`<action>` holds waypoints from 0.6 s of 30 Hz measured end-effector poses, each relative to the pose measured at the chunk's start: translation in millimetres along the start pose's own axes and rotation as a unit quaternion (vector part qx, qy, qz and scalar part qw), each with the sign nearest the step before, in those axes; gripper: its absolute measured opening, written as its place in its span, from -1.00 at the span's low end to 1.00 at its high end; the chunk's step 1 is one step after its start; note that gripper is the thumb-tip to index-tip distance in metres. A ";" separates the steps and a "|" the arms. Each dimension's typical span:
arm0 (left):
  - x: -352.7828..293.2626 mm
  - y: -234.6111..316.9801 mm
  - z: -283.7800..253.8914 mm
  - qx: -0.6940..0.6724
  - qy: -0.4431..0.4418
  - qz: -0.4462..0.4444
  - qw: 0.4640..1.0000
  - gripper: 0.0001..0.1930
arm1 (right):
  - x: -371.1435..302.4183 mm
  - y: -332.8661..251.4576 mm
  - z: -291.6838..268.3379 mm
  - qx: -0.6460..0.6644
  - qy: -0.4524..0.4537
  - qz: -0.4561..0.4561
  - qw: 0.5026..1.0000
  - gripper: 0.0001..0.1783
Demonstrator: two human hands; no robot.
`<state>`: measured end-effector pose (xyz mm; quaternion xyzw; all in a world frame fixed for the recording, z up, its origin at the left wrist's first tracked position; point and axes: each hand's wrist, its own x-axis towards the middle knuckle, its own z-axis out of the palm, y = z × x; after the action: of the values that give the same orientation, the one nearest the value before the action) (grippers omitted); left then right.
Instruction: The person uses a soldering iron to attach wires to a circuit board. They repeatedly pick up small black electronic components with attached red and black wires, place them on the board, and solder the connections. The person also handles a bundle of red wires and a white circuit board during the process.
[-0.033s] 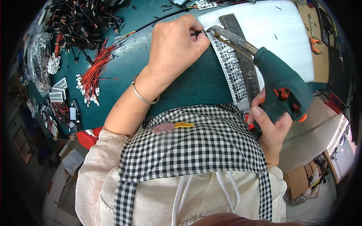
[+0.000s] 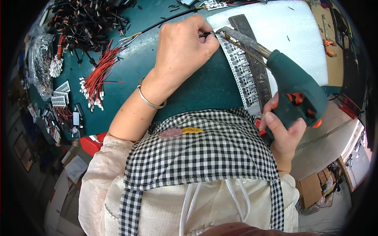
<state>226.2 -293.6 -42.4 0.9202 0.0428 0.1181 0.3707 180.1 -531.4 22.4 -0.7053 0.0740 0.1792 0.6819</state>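
My left hand (image 2: 185, 47) is closed in a pinch on a thin black cable (image 2: 204, 35), at the far end of a strip of small white circuit boards (image 2: 242, 76). Most of the cable is hidden behind my fingers. My right hand (image 2: 284, 131) grips a green soldering gun (image 2: 291, 74) with orange parts. Its metal nose slants away to the left, and the tip meets the cable's end beside my left fingertips. Whether the tip touches a board there I cannot tell. A dark metal bar (image 2: 252, 59) lies along the right side of the board strip.
White foam sheet (image 2: 299, 39) lies under the bar on the green table (image 2: 204, 88). At the left are a heap of black cables (image 2: 84, 23), red wires with white connectors (image 2: 103, 70), a clear plastic bag (image 2: 40, 65) and small board panels (image 2: 59, 100). A black cable (image 2: 169, 18) stretches behind my left hand.
The soldering gun's body and my right hand have shifted very slightly to the right. My left hand stays in place with the cable.
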 end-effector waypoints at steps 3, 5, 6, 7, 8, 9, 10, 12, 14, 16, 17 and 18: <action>0.7 0.3 -0.9 -0.001 -0.004 0.002 1.000 -0.88 | 2.5 -4.1 -8.4 0.046 -0.015 -0.026 0.998 -0.44; -0.1 -0.1 -1.9 0.002 -0.004 0.002 1.000 -0.88 | 5.0 -8.5 -12.9 0.058 -0.023 -0.036 0.997 -0.41; 0.2 0.1 -1.7 0.003 -0.005 0.003 1.000 -0.88 | 4.4 -8.5 -13.3 0.063 -0.020 -0.039 0.997 -0.41; 0.5 0.4 -1.5 0.005 -0.006 0.004 1.000 -0.88 | 3.9 -8.3 -13.7 0.069 -0.017 -0.041 0.997 -0.40; 0.9 0.8 -1.1 0.007 -0.004 0.006 1.000 -0.88 | 3.3 -8.0 -14.1 0.074 -0.013 -0.044 0.996 -0.40; 0.9 0.7 -1.0 0.009 -0.001 0.008 1.000 -0.88 | 2.6 -6.7 -14.8 0.070 -0.013 -0.045 0.996 -0.39; 0.8 0.7 -0.9 0.011 0.001 0.009 1.000 -0.88 | 1.8 -4.7 -15.9 0.066 -0.012 -0.047 0.997 -0.39; 0.6 0.9 -0.8 0.013 -0.002 0.010 1.000 -0.88 | 1.0 -3.2 -16.1 0.048 -0.006 -0.051 0.998 -0.36; 0.4 1.9 -0.9 0.019 -0.006 0.012 1.000 -0.89 | 0.3 -2.6 -13.7 0.027 0.002 -0.056 0.998 -0.31; 0.1 3.4 -2.1 0.026 -0.007 0.013 1.000 -0.89 | 0.1 -4.3 -10.9 0.017 0.006 -0.057 0.998 -0.29; -0.2 3.4 -2.1 0.028 -0.006 0.016 0.999 -0.89 | -0.1 -5.0 -10.5 0.016 0.008 -0.057 0.998 -0.28; -0.1 3.5 -2.1 0.028 -0.005 0.018 0.999 -0.88 | -0.7 -5.9 -10.8 0.011 0.008 -0.057 0.998 -0.28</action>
<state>225.5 -294.8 -38.5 0.9313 0.0275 0.1193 0.3431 183.1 -541.9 28.1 -0.7023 0.0411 0.1335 0.6981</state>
